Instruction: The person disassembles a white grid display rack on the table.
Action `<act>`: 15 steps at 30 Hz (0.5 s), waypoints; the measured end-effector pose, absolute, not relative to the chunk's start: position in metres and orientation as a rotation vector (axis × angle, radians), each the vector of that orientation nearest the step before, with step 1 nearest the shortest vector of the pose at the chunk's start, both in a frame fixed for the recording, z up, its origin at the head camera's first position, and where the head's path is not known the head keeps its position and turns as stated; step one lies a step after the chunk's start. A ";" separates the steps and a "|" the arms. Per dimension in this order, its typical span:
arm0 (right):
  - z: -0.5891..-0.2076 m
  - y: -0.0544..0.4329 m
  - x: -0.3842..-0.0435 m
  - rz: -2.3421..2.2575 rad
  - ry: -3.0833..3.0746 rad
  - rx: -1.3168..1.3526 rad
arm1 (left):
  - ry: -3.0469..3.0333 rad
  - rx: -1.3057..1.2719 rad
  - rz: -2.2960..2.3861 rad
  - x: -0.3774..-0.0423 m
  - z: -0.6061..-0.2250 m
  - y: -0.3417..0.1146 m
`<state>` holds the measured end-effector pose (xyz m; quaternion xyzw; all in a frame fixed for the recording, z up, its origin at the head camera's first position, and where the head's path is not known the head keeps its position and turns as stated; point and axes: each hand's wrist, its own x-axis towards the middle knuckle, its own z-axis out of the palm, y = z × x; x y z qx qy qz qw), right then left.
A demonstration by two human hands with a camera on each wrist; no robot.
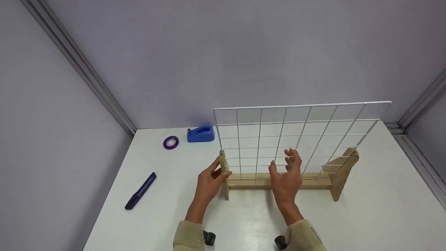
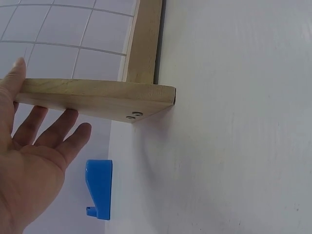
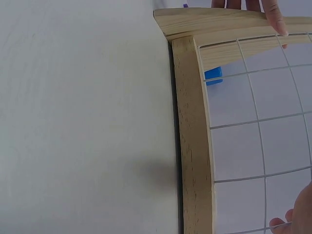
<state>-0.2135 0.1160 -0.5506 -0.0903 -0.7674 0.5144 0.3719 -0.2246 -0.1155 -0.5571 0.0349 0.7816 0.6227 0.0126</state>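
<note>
White table bears one rack right of centre, a white wire grid in grained, pale wood with two end boards. Left hand pinches the left board; right hand, thumb and fingers wide apart, is at the grid, contact unclear. One blue dispenser, one purple ring and one slim dark tool lie leftward.

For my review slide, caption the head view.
Left hand grips a wooden end piece; right hand near the white wire grid.

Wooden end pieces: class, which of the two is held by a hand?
The left end piece: the left hand grips it, while no hand touches the right end piece.
</note>
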 end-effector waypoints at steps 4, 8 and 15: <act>-0.551 0.116 -0.213 1.334 -1.965 -0.215 | 2.439 0.112 1.948 -0.225 -0.558 -0.114; -0.551 0.116 -0.214 1.328 -1.968 -0.222 | 2.435 0.111 1.949 -0.225 -0.558 -0.114; -0.551 0.117 -0.215 1.337 -1.962 -0.230 | 2.424 0.123 1.975 -0.223 -0.556 -0.113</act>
